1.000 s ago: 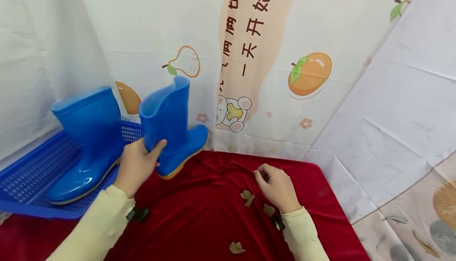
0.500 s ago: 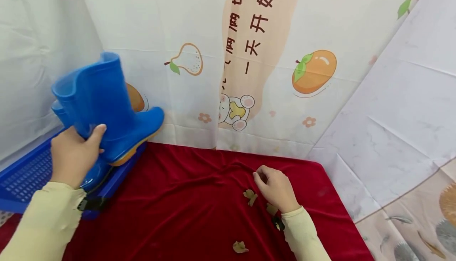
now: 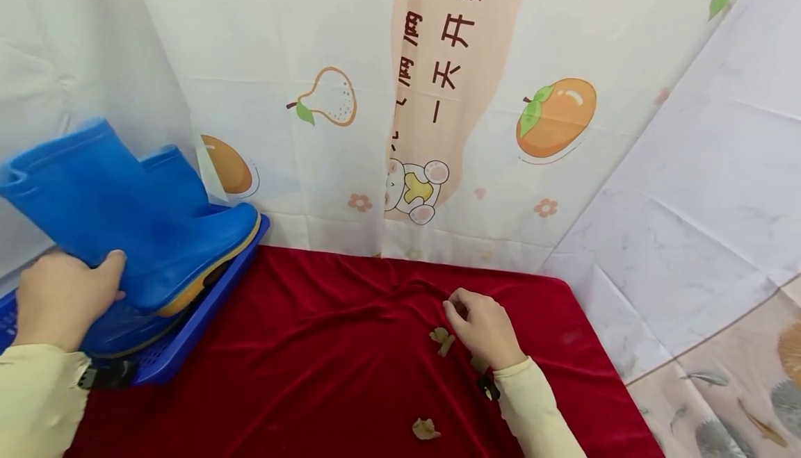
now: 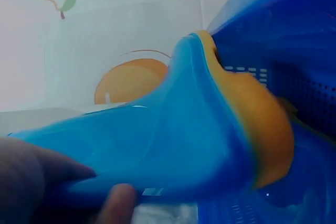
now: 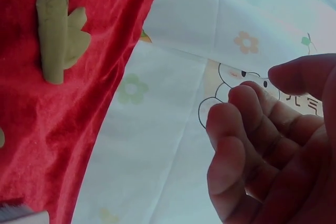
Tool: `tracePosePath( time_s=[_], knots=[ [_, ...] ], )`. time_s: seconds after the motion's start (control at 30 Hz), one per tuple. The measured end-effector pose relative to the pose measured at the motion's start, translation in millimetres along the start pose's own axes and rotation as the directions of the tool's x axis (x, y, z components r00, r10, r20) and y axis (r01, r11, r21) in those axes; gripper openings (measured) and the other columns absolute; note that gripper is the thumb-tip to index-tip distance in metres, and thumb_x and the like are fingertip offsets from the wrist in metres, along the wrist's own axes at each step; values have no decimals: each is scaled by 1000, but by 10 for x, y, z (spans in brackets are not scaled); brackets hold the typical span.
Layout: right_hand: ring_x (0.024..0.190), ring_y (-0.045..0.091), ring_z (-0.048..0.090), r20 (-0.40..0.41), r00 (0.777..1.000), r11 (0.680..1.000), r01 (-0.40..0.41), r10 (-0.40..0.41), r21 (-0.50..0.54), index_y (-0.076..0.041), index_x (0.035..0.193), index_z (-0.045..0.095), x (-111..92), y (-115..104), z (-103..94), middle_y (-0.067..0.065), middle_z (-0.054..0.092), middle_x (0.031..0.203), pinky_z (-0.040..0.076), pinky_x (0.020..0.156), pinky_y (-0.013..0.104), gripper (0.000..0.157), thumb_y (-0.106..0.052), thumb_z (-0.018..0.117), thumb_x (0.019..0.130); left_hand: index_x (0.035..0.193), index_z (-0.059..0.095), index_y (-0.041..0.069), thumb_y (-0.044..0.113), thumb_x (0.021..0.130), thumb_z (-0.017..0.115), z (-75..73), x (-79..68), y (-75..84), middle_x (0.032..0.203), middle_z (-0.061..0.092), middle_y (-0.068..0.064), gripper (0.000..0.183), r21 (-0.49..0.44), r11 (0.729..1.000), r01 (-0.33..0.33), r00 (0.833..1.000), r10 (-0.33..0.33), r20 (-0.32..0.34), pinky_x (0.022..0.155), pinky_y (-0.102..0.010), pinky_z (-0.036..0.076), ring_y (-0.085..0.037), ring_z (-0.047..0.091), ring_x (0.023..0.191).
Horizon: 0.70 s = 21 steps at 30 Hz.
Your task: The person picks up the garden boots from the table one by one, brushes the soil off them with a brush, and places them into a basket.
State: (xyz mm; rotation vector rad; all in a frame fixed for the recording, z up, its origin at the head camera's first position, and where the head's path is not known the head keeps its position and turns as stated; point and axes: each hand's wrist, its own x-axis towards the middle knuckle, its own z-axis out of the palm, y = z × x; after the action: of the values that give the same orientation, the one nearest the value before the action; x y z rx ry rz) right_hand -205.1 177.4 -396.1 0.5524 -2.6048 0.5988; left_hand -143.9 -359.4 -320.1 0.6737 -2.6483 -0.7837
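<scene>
My left hand (image 3: 65,298) grips a blue rain boot (image 3: 119,215) at the heel side of its shaft. The boot tilts over the blue plastic basket (image 3: 209,315) at the left, toe pointing right. In the left wrist view its orange-yellow sole (image 4: 262,124) faces the basket. A second blue rain boot (image 3: 178,176) is in the basket, partly hidden behind the held one. My right hand (image 3: 484,329) stays over the red cloth (image 3: 338,347), fingers loosely curled, with nothing in them. Close to it lies a small brownish-green piece (image 3: 441,340), clay-like in the right wrist view.
Another brownish piece (image 3: 425,429) lies nearer the front of the red cloth. Part of one more shows under the right wrist. A white printed curtain (image 3: 313,166) hangs behind the table, and a pale marbled sheet (image 3: 663,222) slopes along the right.
My left hand has carried the rain boot leftward from above the red cloth to over the basket, and its shaft now leans further left. The right hand has hardly moved.
</scene>
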Motion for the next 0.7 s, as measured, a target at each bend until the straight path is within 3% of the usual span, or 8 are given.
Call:
tracePosePath(
  time_s=[0.17, 0.33, 0.43, 0.5, 0.6, 0.7],
  knots=[
    [46, 1, 38, 21, 1000, 1000, 13, -13, -4, -30, 79, 62, 13, 0, 36, -21, 47, 57, 36, 44, 21, 11, -28, 63, 90, 94, 54, -20, 41, 96, 41, -19, -104, 39, 64, 62, -23, 63, 52, 999, -11, 993, 5, 114, 41, -38, 43, -34, 58, 55],
    [47, 1, 39, 30, 999, 1000, 17, -17, -15, -30, 78, 61, 8, 13, 51, -22, 47, 59, 36, 46, 21, 12, -26, 64, 89, 92, 53, -18, 38, 96, 42, 15, -150, 68, 69, 59, -28, 57, 83, 996, -19, 991, 8, 134, 42, -38, 41, -34, 56, 56],
    [48, 1, 40, 38, 999, 1000, 25, -24, -14, -29, 78, 61, 13, 23, 52, -22, 48, 60, 37, 46, 21, 12, -27, 63, 90, 112, 49, -21, 46, 95, 43, -14, -68, 22, 74, 61, -29, 69, 82, 997, -8, 981, -8, 196, 51, -49, 47, -44, 58, 65],
    [48, 1, 40, 46, 999, 1000, 22, -22, -15, -30, 78, 61, 15, 27, 52, -22, 48, 60, 37, 46, 21, 12, -27, 63, 90, 133, 29, -21, 55, 93, 45, -38, -7, -2, 95, 60, -37, 87, 60, 998, -34, 974, 20, 225, 63, -62, 46, -54, 57, 83],
    [47, 1, 39, 58, 998, 1000, 13, -12, -13, -30, 77, 60, 19, 21, 52, -22, 48, 59, 37, 45, 21, 13, -28, 63, 90, 146, -5, -9, 64, 87, 48, -72, 3, 4, 133, 37, -42, 108, -32, 998, -51, 975, 57, 217, 77, -76, 34, -65, 39, 112],
    [45, 1, 37, 69, 998, 1000, 9, -9, -2, -31, 78, 60, 25, 9, 60, -21, 46, 57, 36, 43, 21, 13, -29, 63, 90, 151, -9, 7, 64, 85, 53, -105, -120, 73, 148, 7, -37, 107, -133, 991, -11, 995, 24, 101, 82, -79, 26, -67, 19, 123]
  ],
)
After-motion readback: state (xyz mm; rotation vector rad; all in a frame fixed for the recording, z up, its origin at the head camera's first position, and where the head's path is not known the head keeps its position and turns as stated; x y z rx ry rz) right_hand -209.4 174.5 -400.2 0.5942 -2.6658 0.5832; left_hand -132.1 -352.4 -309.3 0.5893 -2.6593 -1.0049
